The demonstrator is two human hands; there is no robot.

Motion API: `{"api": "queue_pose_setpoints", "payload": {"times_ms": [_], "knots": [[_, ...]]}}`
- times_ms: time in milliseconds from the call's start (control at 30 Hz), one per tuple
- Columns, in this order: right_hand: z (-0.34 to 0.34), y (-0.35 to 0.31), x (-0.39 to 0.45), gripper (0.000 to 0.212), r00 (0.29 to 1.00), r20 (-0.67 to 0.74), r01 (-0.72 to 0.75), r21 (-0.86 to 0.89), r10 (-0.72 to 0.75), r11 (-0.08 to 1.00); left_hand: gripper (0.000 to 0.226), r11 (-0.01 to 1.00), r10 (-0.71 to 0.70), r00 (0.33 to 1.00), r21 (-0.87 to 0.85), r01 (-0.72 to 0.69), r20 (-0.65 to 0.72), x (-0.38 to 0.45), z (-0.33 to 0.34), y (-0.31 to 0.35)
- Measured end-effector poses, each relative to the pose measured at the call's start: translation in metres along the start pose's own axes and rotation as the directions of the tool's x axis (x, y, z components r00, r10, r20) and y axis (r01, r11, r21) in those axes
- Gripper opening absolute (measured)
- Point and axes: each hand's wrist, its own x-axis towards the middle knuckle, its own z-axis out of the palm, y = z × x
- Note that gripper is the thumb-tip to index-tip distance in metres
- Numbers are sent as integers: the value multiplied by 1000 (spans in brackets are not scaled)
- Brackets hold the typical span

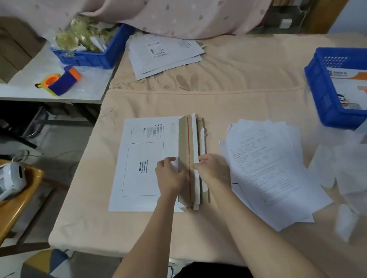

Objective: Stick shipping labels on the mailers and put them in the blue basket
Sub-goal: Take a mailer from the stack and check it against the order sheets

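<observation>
Both hands, left and right, pinch the flap of the mailer lying flat mid-desk. It looks light, stiff card; hold by the edges. Labels lie right; basket beyond.

Soft, even, rather dim indoor light covers the scene, with no hard shadows and no glare. The near centre is fairly sharp: print on the white mailer is legible. The right edge smears with blur, especially the blue basket and loose white papers. Wide-angle distortion bends the edges.
</observation>
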Motion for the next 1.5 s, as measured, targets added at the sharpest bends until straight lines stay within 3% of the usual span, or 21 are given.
{"api": "queue_pose_setpoints", "payload": {"times_ms": [167, 267, 333, 467, 600, 733, 900, 1000, 1100, 1200, 1333, 1400, 1500], "knots": [[5, 1, 6, 34, 993, 92, -72, -51, 76, 996, 52, 999, -10, 1000, 46, 9, 22, 2, 1, 2], [9, 6, 11, 17, 999, 36, -22, -50, 24, 998, 53, 995, -7, 1000, 96, 6, 16, 4, 3, 3], [15, 7, 14, 9, 1000, -19, -6, 12, 6, 1000, 51, 991, 2, 1000, 132, -3, 3, 4, 5, 4], [15, 4, 24, 13, 999, -48, -1, 237, 12, 971, 47, 979, 20, 998, 204, -7, -61, 8, 5, 5], [18, -1, 31, 25, 1000, 9, 23, 101, -24, 995, 42, 983, 16, 997, 183, -2, -79, 12, 4, 4], [25, -2, 34, 16, 995, -62, 68, -73, -72, 995, 41, 982, 6, 998, 188, 6, -66, 14, 2, 2], [15, 9, 30, 19, 973, -169, 118, -222, -158, 968, 59, 948, 33, 997, 318, -11, -65, 16, -3, 2], [16, 13, 32, 14, 959, -217, 170, -84, -185, 982, 71, 944, 65, 997, 326, -45, -49, 17, -2, 2], [8, 13, 35, 10, 973, -129, 215, 178, -194, 960, 72, 962, 102, 994, 258, -90, -34, 18, 0, 11], [1, 13, 41, 3, 977, -75, 211, 256, -198, 943, 76, 980, 137, 990, 151, -132, -23, 18, -1, 25], [-1, 17, 54, 12, 991, -21, 127, 412, -130, 902, 85, 994, 109, 994, 28, -109, 1, 20, 0, 36], [-6, 17, 56, 23, 994, 9, 90, 475, -107, 876, 81, 994, 108, 994, -11, -108, 24, 24, 2, 39], [-12, 20, 57, 23, 994, 0, 93, 527, -109, 845, 69, 989, 147, 989, -7, -147, 31, 29, 4, 41]]}}
